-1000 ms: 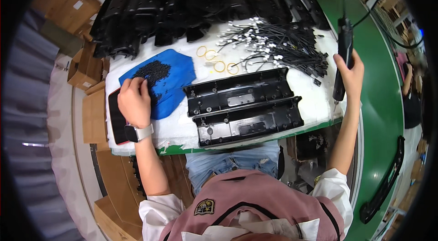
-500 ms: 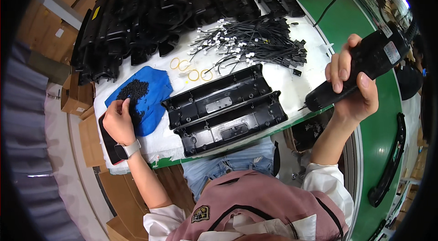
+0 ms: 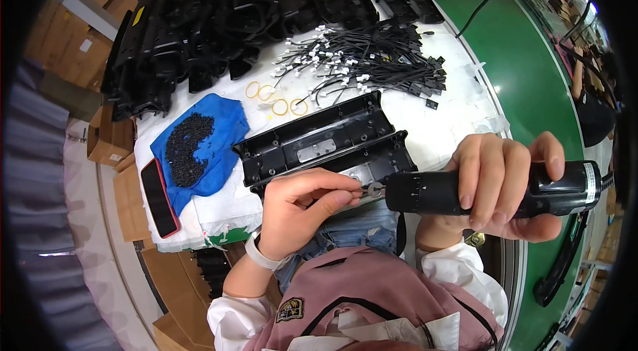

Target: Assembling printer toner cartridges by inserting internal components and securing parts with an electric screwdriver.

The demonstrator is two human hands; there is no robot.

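My right hand grips a black electric screwdriver, held level with its tip pointing left. My left hand pinches a small screw against that tip, close to my chest. Just beyond my hands lie two long black plastic housings side by side on the white table, open side up. To the left a blue cloth carries a heap of small black screws.
A phone with a red case lies at the table's left front corner. A bundle of black cables with white plugs and several yellow rubber bands sit farther back. Stacked black housings fill the far side. A green conveyor runs on the right; cardboard boxes stand left.
My left hand left the screw heap on the blue cloth and came to the screwdriver's tip with a screw. My right hand brought the screwdriver down and in, turning it level.
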